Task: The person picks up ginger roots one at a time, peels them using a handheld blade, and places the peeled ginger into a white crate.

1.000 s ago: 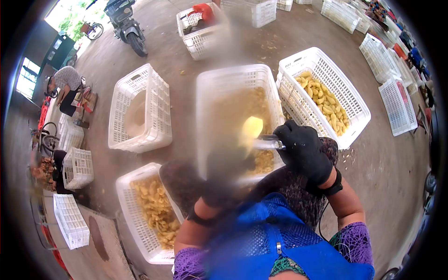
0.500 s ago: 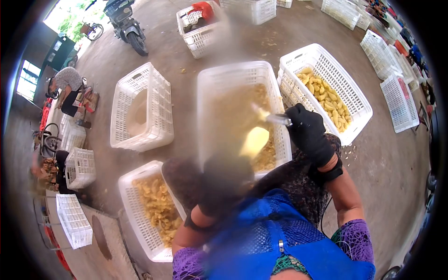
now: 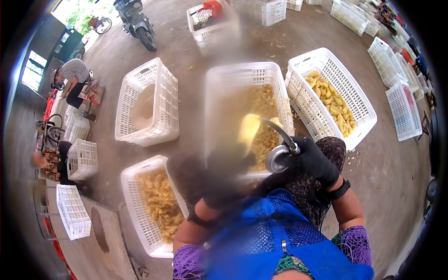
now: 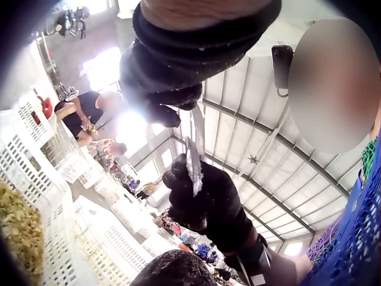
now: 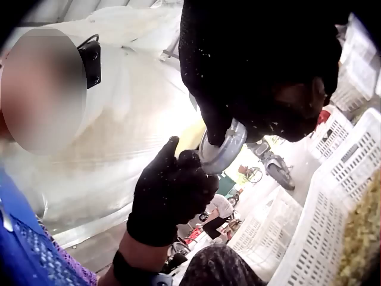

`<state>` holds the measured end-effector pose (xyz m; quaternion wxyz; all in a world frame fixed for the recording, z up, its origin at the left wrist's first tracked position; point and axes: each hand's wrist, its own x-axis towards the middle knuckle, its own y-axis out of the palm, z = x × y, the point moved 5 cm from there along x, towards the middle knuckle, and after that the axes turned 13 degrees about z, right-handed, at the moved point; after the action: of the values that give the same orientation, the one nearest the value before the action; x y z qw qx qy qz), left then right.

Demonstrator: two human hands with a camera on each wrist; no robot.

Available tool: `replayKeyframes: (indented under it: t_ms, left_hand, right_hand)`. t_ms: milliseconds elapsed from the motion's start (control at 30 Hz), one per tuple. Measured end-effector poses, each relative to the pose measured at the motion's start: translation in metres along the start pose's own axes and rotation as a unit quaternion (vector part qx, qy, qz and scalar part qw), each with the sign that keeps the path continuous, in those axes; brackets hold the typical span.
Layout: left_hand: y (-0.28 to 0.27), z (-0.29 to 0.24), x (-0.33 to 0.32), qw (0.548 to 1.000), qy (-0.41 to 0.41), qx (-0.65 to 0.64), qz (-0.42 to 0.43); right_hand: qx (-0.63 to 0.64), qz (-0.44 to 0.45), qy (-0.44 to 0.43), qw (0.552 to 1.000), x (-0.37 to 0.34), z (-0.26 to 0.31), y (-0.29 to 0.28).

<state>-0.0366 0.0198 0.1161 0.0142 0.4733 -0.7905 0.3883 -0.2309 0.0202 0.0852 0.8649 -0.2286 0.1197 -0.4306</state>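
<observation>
In the head view, my gloved right hand (image 3: 313,161) grips a metal hand tool with a round ring (image 3: 276,159) and a curved strip reaching toward a pale yellow peeled piece (image 3: 249,128). My left hand (image 3: 228,170), blurred there by a smudge, holds that piece over the crate between my knees. The left wrist view has my left hand (image 4: 161,77) above, with the right hand (image 4: 205,199) and the thin metal blade (image 4: 193,164) below it. Seen from the right wrist, the ring (image 5: 223,149) lies under the right fingers, close to the left hand (image 5: 172,196).
The white crate (image 3: 285,95) before me contains yellow shavings (image 3: 267,151). Smooth yellow pieces (image 3: 330,102) fill part of a crate at right; more yellow matter (image 3: 161,205) is in one at lower left. Another crate (image 3: 168,102) stands left. People sit among crates farther off.
My right hand has come down toward my body from the crate's right side, and the tool has turned so its ring shows. The yellow piece stays in my left hand, tilted more upright.
</observation>
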Motion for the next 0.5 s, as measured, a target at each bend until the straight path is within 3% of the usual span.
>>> replayKeyframes:
  t_ms: [33, 100, 167, 400, 467, 500]
  left_hand:
    - [0.001, -0.002, -0.001, 1.000, 0.000, 0.000, -0.001]
    - [0.004, 0.009, -0.007, 0.972, -0.131, -0.192, -0.042]
    - [0.005, 0.008, -0.006, 0.969, -0.127, -0.206, -0.042]
    - [0.005, 0.006, -0.006, 0.965, -0.111, -0.234, -0.051]
    - [0.005, 0.004, -0.007, 0.973, -0.098, -0.203, -0.049]
    - [0.005, 0.001, -0.006, 0.980, -0.084, -0.173, -0.047]
  right_hand:
    - [0.051, 0.017, 0.052, 0.997, -0.001, 0.000, 0.002]
    - [0.104, 0.013, 0.055, 0.993, -0.002, 0.011, 0.001]
    - [0.217, 0.000, 0.119, 0.969, -0.004, 0.009, 0.001]
    - [0.149, 0.038, 0.099, 0.983, -0.004, 0.008, 0.008]
    - [0.299, 0.003, 0.148, 0.943, -0.006, 0.003, 0.012]
    - [0.299, 0.002, 0.148, 0.943, -0.008, 0.002, 0.013]
